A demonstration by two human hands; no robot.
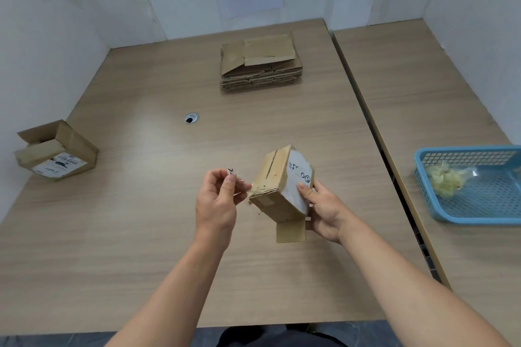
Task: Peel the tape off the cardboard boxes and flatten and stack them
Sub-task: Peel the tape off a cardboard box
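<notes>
A small cardboard box (275, 177) with a white label is held tilted above the table's middle. My right hand (321, 207) grips its right side, thumb on the label. My left hand (218, 200) pinches a strip of clear tape (239, 177) that runs from the box's left edge. One flap hangs open under the box. A stack of flattened boxes (260, 63) lies at the far middle of the table. Another unflattened box (56, 151) with open flaps sits at the left edge.
A blue plastic basket (479, 191) holding crumpled tape stands on the adjoining table at the right. A cable hole (191, 118) is set in the wooden tabletop (141, 220). White walls close the back and left; a paper sign hangs on the back wall.
</notes>
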